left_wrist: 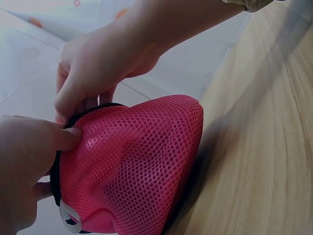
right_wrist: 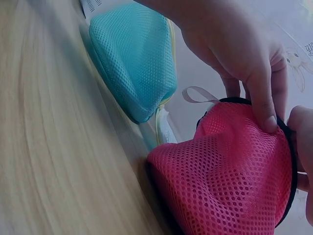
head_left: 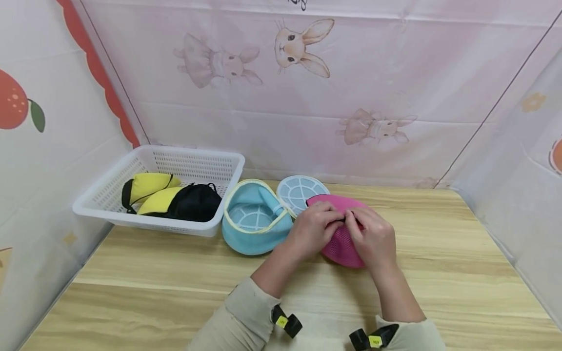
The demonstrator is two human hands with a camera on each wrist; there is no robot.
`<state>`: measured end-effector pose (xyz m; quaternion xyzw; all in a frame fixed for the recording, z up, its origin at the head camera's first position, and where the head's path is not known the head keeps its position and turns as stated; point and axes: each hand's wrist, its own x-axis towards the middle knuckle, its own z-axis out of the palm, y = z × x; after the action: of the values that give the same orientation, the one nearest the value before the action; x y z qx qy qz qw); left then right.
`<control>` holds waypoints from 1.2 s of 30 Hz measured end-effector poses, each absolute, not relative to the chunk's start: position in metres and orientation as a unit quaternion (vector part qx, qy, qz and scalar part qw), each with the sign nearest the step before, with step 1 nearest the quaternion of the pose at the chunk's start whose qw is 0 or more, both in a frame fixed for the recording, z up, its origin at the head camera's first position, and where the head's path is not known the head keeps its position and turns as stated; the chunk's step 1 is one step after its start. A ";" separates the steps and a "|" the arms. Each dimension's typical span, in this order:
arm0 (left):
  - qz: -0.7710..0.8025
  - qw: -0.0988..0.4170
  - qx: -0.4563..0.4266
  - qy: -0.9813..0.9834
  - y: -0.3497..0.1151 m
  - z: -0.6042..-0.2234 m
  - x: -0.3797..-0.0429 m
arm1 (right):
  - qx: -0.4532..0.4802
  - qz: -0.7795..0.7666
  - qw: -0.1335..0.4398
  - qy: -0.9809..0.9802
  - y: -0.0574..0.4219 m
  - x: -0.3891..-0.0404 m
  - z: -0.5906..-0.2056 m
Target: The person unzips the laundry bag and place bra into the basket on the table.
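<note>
A pink mesh laundry bag (head_left: pixel 340 248) with a black rim stands on the table, under both hands. My left hand (head_left: pixel 313 226) pinches the rim from the left, thumb on the mesh side. Close beside it, my right hand (head_left: pixel 373 236) grips the same rim; the thumbs and fingertips of both hands nearly meet. The mesh (left_wrist: pixel 146 161) is creased below the fingers in the left wrist view. A pale loop (right_wrist: pixel 199 94) sticks out from the rim in the right wrist view. The bag's inside is hidden.
Left of the hands stands a light-blue mesh bag (head_left: pixel 256 243) with yellow trim, its top open. A round light-blue ribbed panel (head_left: pixel 302 192) lies behind it. Farther left, a white plastic basket (head_left: pixel 145 223) holds yellow padded items (head_left: pixel 151 184) and a black one (head_left: pixel 195 204).
</note>
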<state>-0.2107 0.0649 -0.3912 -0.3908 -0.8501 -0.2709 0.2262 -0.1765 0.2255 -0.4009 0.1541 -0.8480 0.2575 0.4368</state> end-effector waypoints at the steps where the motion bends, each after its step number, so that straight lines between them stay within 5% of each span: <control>1: -0.276 0.225 -0.389 -0.849 0.065 -0.391 -0.211 | 0.152 0.255 0.436 -0.850 0.226 -0.177 -0.401; 18: -0.307 0.201 -0.373 -0.852 0.059 -0.391 -0.215 | 0.112 0.267 0.444 -0.848 0.243 -0.178 -0.400; 36: -0.333 0.247 -0.351 -0.839 0.056 -0.394 -0.222 | 0.110 0.257 0.463 -0.841 0.242 -0.178 -0.396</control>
<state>-0.2220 0.0561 -0.3944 -0.3510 -0.8394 -0.3334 0.2472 -0.1784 0.2421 -0.3958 0.1098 -0.8414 0.2566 0.4629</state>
